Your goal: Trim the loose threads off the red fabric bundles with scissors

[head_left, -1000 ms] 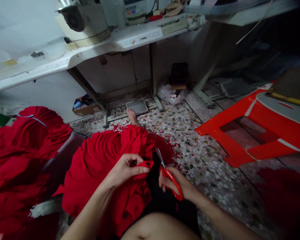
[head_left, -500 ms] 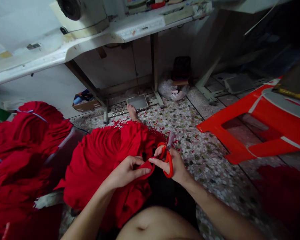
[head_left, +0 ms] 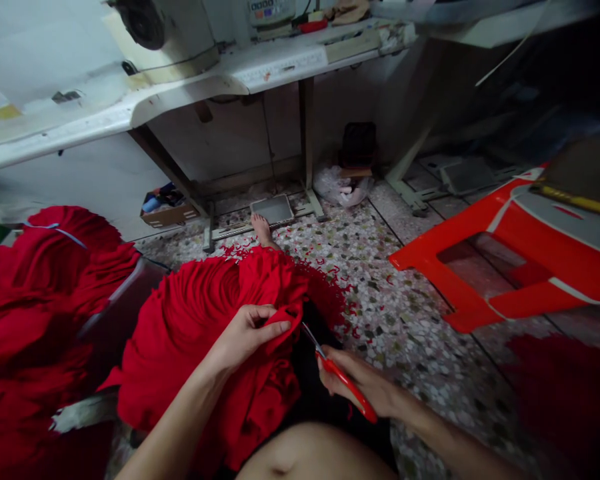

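Slanting toward upper left, scissors (head_left: 349, 383) filled the curled right hand (head_left: 365, 372). The left hand (head_left: 247, 338) pinched red cloth (head_left: 295, 321), partly hiding it.

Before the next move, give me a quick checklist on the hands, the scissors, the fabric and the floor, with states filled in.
1. Left hand pinching the folded red fabric: ok.
2. Right hand holding the red-handled metal scissors: ok.
3. Left thumb apart from the slim silvery blades: ok.
4. Blade tips touching the fabric: cannot tell.
5. Speckled stone floor free of thin red trimmings: not ok, many lie scattered.
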Demonstrator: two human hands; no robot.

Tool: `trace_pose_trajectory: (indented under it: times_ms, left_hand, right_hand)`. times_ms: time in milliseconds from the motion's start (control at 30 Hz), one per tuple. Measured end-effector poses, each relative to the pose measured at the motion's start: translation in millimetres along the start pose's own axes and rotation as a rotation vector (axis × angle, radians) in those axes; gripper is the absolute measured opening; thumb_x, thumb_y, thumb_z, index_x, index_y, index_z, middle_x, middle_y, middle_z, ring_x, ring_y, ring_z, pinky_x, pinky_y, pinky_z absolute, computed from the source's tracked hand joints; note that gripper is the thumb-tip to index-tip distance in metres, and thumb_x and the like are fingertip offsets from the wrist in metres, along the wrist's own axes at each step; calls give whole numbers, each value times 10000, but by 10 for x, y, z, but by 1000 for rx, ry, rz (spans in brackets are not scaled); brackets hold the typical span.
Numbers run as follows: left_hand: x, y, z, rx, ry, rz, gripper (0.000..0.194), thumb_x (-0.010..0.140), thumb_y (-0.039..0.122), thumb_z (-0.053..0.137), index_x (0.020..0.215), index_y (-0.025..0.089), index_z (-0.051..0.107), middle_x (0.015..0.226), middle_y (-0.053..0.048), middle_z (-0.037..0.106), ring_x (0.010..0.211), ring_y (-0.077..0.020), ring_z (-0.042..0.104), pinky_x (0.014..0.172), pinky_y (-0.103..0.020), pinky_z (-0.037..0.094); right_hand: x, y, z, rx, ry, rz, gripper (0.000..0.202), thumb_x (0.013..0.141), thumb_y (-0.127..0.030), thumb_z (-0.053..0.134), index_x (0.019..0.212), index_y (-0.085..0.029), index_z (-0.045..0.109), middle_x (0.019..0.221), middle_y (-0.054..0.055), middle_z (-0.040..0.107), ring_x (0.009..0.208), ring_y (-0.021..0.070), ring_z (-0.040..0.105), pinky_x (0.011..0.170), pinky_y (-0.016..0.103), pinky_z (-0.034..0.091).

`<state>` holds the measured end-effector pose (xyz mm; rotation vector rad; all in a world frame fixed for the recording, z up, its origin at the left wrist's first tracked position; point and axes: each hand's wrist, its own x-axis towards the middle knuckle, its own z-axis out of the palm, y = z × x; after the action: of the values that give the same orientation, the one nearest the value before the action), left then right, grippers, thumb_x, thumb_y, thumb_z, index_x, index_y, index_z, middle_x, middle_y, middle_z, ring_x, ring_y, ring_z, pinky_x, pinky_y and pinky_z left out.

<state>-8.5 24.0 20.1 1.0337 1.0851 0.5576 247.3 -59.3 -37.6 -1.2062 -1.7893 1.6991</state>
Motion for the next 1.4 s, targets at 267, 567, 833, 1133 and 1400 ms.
trace_pose_trajectory:
  times_ms: [267, 567, 833, 1133, 1400]
  left_hand:
    - [4, 2, 24, 62, -50, -5, 304, 823, 406, 850, 831, 106, 801, 765, -8, 634, 669, -86, 510, 630, -194, 397]
    - [-16, -27, 8, 15, -57, -64, 328, 808, 427, 857, 825, 107, 789, 765, -22, 666, 656, -98, 545, 648, -214, 431]
    - [-10, -22, 23, 203, -194, -43, 378, 870, 455, 790, 881, 77, 794, 730, -18, 625, 640, -101, 485, 619, -228, 374]
    - [-26, 31, 51, 327, -311, 50, 356, 930, 439, 722, 841, 96, 756, 750, -15, 616, 678, -118, 486, 648, -232, 399]
    - [-433, 187, -363, 569, -679, -181, 336, 942, 480, 689, 858, 173, 795, 670, -40, 699, 592, -142, 597, 576, -223, 423]
  right_hand:
    - [159, -112, 40, 28, 41, 20, 394, 985, -535, 632, 792, -203, 545, 697, -40, 565, 634, 132, 497, 588, 235, 370]
    - [112, 115, 195, 149, 112, 209, 418, 844, -521, 797, 729, -196, 561, 546, -69, 508, 491, 106, 449, 458, 216, 271]
    - [84, 47, 135, 28, 34, 6, 335, 969, -453, 634, 791, -199, 510, 683, -56, 503, 622, 114, 418, 558, 221, 321]
    - [126, 67, 251, 66, 189, 118, 475, 800, -513, 821, 649, -188, 509, 573, -71, 440, 560, 102, 373, 500, 230, 268]
    - [72, 409, 287, 257, 237, 240, 475, 781, -561, 838, 719, -210, 525, 509, -77, 494, 454, 110, 445, 437, 223, 313]
